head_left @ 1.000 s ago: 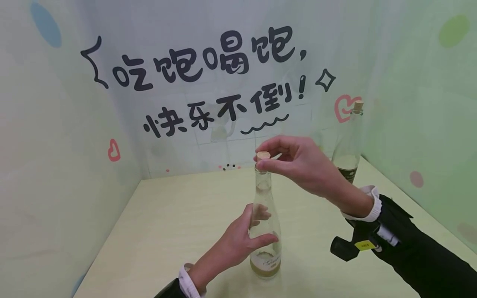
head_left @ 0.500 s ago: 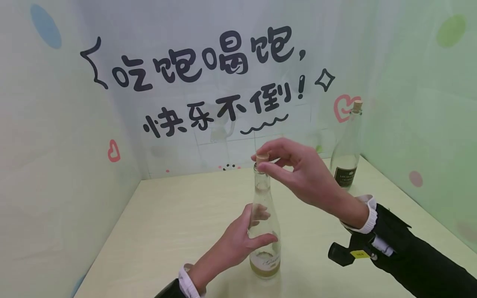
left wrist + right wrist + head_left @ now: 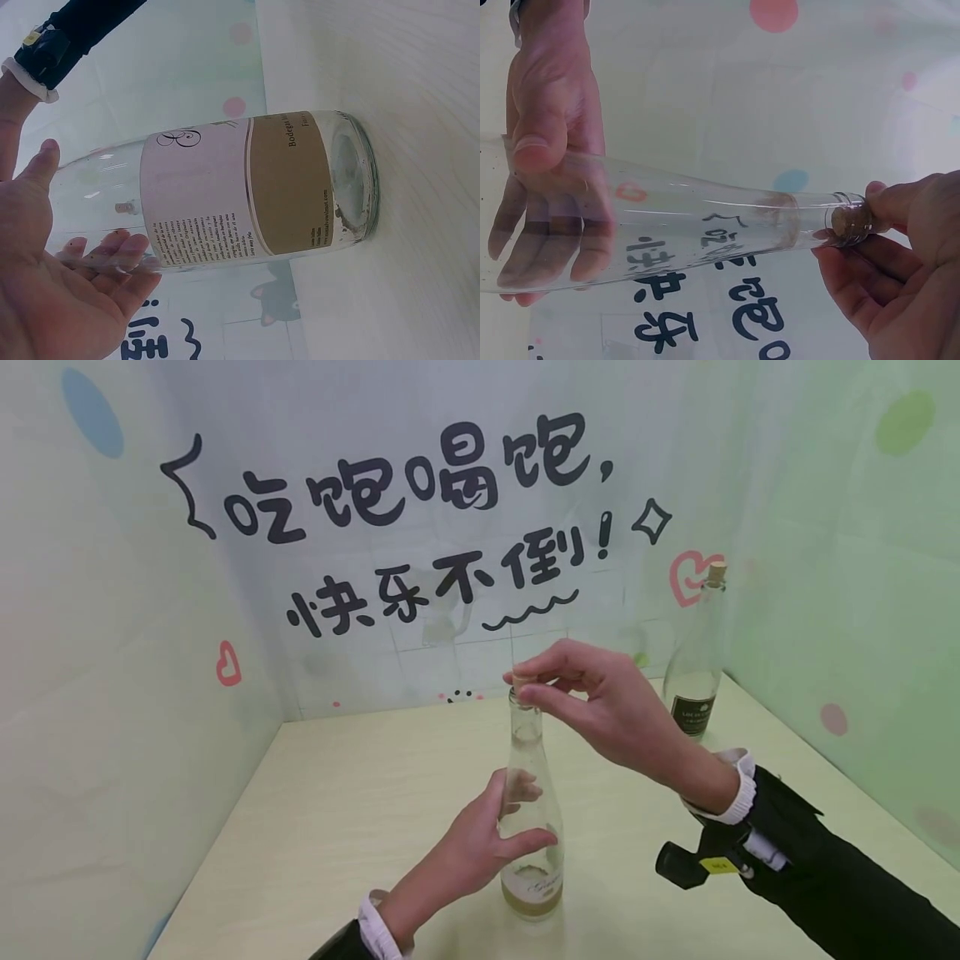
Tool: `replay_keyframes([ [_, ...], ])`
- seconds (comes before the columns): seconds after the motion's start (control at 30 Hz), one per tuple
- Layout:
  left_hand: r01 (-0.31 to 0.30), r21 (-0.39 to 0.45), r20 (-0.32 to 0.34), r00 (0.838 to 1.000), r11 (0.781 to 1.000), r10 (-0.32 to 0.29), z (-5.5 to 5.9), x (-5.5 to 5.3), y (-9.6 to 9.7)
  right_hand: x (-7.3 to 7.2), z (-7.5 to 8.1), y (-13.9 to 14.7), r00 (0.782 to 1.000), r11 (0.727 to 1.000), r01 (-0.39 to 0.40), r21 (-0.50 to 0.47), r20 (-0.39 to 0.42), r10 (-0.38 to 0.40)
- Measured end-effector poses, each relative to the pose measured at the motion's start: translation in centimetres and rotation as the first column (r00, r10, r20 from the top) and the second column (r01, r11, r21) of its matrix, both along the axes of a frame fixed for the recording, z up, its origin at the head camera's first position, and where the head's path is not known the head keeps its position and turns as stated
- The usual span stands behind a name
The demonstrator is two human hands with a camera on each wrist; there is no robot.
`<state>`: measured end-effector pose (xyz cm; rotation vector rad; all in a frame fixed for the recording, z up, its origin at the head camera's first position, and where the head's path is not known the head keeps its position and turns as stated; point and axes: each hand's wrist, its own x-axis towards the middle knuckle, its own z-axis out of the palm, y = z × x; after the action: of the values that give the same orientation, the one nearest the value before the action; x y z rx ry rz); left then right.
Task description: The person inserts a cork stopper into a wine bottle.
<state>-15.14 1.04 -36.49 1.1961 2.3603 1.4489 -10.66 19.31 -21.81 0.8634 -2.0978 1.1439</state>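
Note:
A clear glass bottle stands upright on the table, a pink-and-tan label around its lower part. My left hand grips its body, thumb in front and fingers behind, seen through the glass in the right wrist view. At the mouth, my right hand pinches a cork between thumb and fingers. The cork's lower end sits inside the neck in the right wrist view; its top is partly covered by the fingers.
A second clear bottle, corked and with a dark label, stands at the back right, partly behind the right hand. A pale wooden tabletop lies beneath, with printed fabric walls on three sides.
My right hand has shifted slightly, and the cork now shows less above the bottle's mouth. The left hand keeps its grip in place. The second bottle's label has come into fuller view.

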Motion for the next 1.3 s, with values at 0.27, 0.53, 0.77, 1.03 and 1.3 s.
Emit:
replay_keyframes([
  [0.27, -0.005, -0.007, 0.024, 1.0, 1.0, 0.006, 0.07, 0.08, -0.01, -0.05, 0.17, 0.08, 0.999, 0.999, -0.037, -0.018, 0.015, 0.038],
  [0.53, -0.012, -0.013, 0.028, 1.0, 1.0, 0.012, 0.09, 0.11, 0.03, 0.05, 0.27, 0.1, 0.999, 0.999, -0.036, -0.008, 0.027, 0.036],
  [0.77, -0.024, -0.014, 0.035, 0.999, 1.0, 0.024, 0.24, 0.19, 0.0, 0.18, 0.42, -0.01, 0.999, 0.999, -0.035, -0.003, 0.021, 0.035],
  [1.03, -0.025, -0.012, 0.028, 0.999, 1.0, 0.026, 0.23, 0.23, -0.09, 0.28, 0.57, -0.22, 0.999, 0.999, -0.042, 0.01, 0.028, 0.042],
  [1.3, -0.015, -0.008, 0.028, 0.999, 1.0, 0.015, 0.22, 0.25, 0.01, 0.38, 0.46, -0.06, 0.999, 1.0, -0.028, 0.01, 0.043, 0.027],
])
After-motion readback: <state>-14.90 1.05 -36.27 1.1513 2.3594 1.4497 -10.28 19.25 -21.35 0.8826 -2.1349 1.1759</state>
